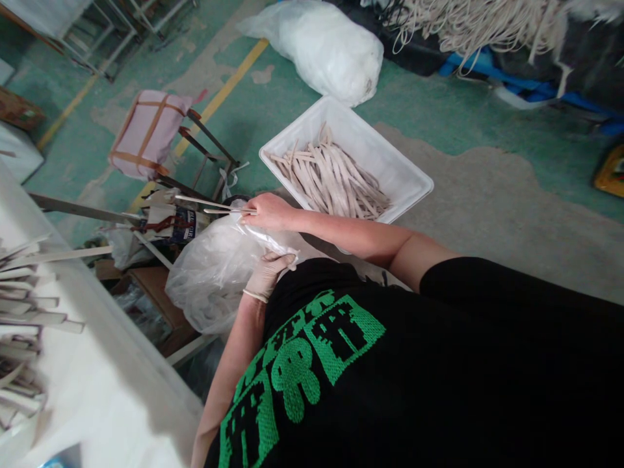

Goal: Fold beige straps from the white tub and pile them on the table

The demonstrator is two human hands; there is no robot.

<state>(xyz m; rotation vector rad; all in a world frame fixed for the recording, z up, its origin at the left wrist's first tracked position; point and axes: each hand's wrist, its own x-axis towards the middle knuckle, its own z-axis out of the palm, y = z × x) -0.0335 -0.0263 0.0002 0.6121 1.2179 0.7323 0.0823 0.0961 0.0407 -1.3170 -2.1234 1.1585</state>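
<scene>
My left hand (269, 275), in a thin pale glove, is closed on the rim of a clear plastic bag (209, 260) close to my body. The bag hangs below both hands, and pale contents show dimly through its wall. My bare right hand (271, 212) is at the bag's far edge, its fingers closed round a few thin pale strips (214, 207) that stick out to the left. Whether those fingers also pinch the bag's edge, I cannot tell. Just beyond my right forearm is a white plastic bin (394, 153) with a heap of flat pale strips (336, 179) in it.
At the left, a white table (112, 364) carries many cut strips (29, 305). A stool with a pink padded seat (151, 133) stands ahead, near a cardboard box (160, 302). A filled white sack (331, 49) lies behind the bin. More strips (478, 26) hang at the top right.
</scene>
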